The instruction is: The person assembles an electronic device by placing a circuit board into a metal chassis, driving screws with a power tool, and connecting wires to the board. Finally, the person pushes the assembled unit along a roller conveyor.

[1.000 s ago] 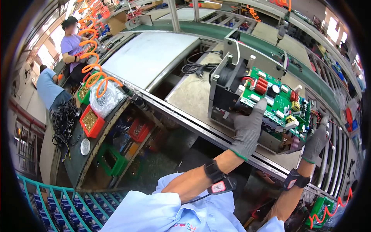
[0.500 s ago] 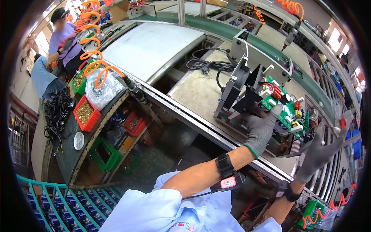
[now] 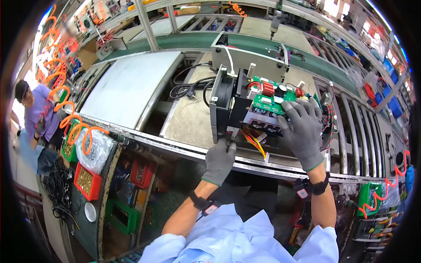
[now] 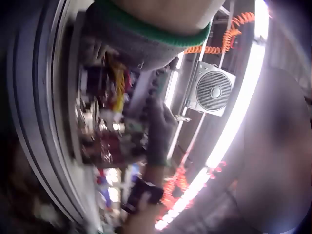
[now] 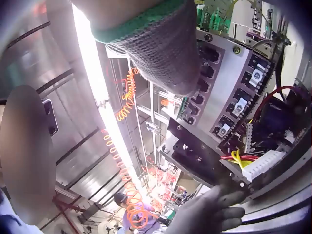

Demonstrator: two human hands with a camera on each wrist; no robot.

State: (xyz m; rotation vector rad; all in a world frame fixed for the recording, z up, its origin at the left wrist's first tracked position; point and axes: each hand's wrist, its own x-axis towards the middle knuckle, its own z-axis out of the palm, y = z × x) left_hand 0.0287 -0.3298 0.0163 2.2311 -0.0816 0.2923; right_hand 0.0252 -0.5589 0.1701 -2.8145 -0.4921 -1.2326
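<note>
In the head view, a green circuit board [image 3: 268, 104] sits with its silver heat sink [image 5: 222, 80] inside an open metal chassis [image 3: 219, 125]. My gloved right hand [image 3: 303, 131] grips the board's front right part, fingers over the top and thumb at the front. My gloved left hand [image 3: 220, 161] is at the chassis's front left corner, below a black bracket [image 3: 240, 113]; its fingers look fairly straight in the right wrist view. Yellow and red wires [image 3: 254, 140] with a white connector [image 5: 263, 165] hang out in front. The left wrist view is blurred.
A black power cord [image 3: 195, 87] lies left of the chassis. Metal rollers [image 3: 357, 136] run to the right, and a white panel [image 3: 131, 87] lies to the left. Red screw bins [image 3: 87, 182] stand on a side bench. A power driver [image 3: 276, 22] hangs overhead. Another person [image 3: 41, 109] stands far left.
My left hand has left the board for the chassis's front left corner. My right hand has come from the right side onto the board. The wires and connector now show in front.
</note>
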